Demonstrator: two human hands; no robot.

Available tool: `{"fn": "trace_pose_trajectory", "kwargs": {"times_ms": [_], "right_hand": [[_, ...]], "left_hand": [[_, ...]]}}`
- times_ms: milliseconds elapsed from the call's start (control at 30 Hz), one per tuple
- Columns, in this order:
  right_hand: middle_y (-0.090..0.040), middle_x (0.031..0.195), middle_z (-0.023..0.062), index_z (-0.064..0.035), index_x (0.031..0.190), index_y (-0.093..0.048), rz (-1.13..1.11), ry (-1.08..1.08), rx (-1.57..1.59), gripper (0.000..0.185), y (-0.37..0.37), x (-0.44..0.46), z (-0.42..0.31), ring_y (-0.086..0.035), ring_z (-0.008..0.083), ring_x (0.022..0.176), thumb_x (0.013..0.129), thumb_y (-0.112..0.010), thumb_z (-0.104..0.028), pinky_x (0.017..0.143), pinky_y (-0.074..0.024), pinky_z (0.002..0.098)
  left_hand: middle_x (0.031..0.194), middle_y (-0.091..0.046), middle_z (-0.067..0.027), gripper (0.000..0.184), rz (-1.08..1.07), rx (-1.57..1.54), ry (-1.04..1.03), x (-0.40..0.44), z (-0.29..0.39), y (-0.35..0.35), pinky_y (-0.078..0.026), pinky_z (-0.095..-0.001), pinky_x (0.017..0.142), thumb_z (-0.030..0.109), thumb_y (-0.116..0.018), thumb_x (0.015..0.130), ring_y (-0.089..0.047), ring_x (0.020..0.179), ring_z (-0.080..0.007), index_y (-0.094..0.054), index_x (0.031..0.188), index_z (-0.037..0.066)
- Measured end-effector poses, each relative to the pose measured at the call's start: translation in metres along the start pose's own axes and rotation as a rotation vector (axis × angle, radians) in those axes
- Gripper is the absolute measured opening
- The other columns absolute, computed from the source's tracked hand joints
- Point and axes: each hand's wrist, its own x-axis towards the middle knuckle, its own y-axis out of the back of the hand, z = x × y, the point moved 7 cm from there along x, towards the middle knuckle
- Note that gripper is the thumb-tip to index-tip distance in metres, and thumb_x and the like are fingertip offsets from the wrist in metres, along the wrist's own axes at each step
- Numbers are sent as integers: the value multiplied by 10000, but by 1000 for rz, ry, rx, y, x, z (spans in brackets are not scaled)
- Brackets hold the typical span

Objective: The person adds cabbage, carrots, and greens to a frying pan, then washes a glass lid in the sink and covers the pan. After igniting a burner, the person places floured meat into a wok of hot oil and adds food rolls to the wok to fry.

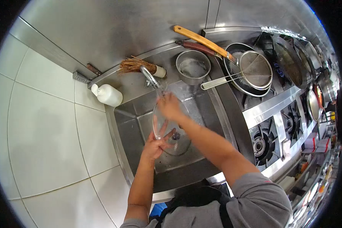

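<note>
Over the sink (pixel 127 123) I hold a round glass pot lid (pixel 183 146) with a thin rim and a small dark knob at its middle. My left hand (pixel 155 145) grips the lid's left edge, its fingers spread beneath the clear glass. At the lid's upper part, just below the metal tap (pixel 150 77), is my right hand (pixel 171 106). Motion blurs its fingers, so whether it holds anything small is hidden. Water seems to come from the tap beside it.
Behind the sink lie a bundled twig brush (pixel 140 66) and a white plastic bottle (pixel 110 95). A metal pot (pixel 193 67) stands at the back right. Further right, a strainer (pixel 256 70) rests on a pan, beside gas burners (pixel 260 146) and more pans.
</note>
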Motion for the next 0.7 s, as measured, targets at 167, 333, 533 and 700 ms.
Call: {"fn": "trace_pose_trajectory", "kwargs": {"times_ms": [167,333,533,700], "right_hand": [[-160,1541,234,-41,1490,-203,-347,282,140,724,-20,-4,-21,-119,363,1441,976,-318,-539,1166,-129,404],[-232,1504,263,16,1467,-211,-109,331,185,628,18,-6,80,-173,388,1420,1005,-358,-383,1158,-159,434],[-137,1544,230,-44,1492,-185,-201,445,-142,606,-5,-149,8,-111,415,1429,995,-336,-355,1144,-112,534],[-131,1565,165,-122,1508,-192,-203,274,95,628,6,-38,-22,-108,387,1438,990,-205,-477,1140,-78,561]], "left_hand": [[1576,-154,-41,1061,87,6,-20,8,10,15,-472,-637,897,-176,-416,697,-284,1386,-386,-77,1491,442],[1578,-134,-29,1061,26,-220,-211,-12,34,-2,-441,-684,911,-188,-391,696,-251,1396,-389,-98,1480,464],[1533,-274,-91,679,179,-68,-317,12,-1,36,-444,-500,995,236,-521,960,-287,1388,-316,-137,1505,364],[1560,-208,-50,607,200,74,31,-1,-33,18,-472,-611,894,357,-482,977,-311,1361,-386,-160,1488,411]]}}
